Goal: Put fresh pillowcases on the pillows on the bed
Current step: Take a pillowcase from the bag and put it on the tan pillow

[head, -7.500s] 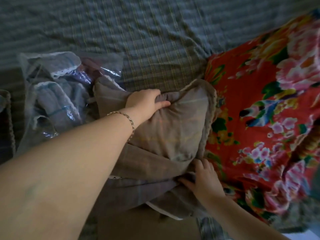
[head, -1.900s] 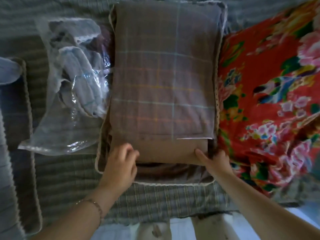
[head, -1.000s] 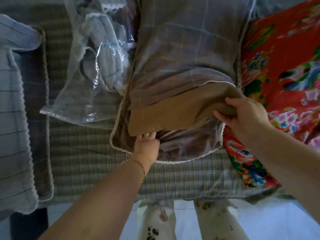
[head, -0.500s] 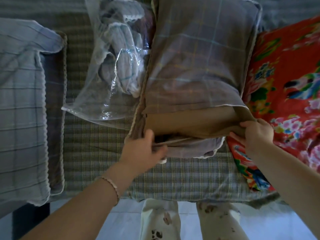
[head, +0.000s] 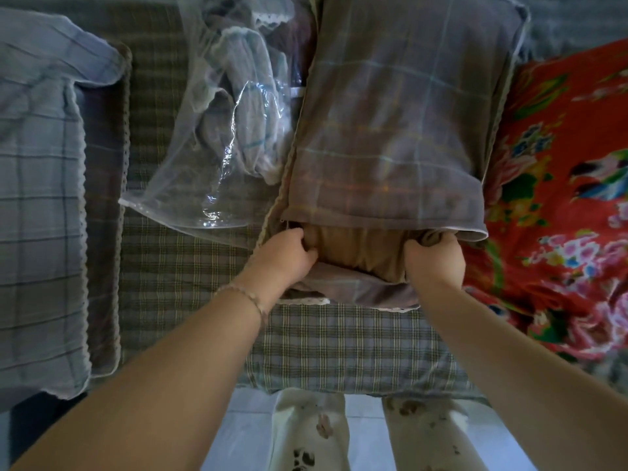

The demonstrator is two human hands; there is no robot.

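Now | pillow (head: 360, 248) on bed (head: 339, 338), mostly inside pillowcase (head: 401, 113) | left hand (head: 289, 256), right hand (head: 435, 263): grip pinching pillow corners | risk: corners bunching if shoved unevenly

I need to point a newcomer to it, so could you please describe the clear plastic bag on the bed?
Start from the plaid-covered pillow in the middle of the checked bed sheet. The clear plastic bag lies right beside it on the left, holding crumpled bluish fabric. It is the only shiny, see-through item there.
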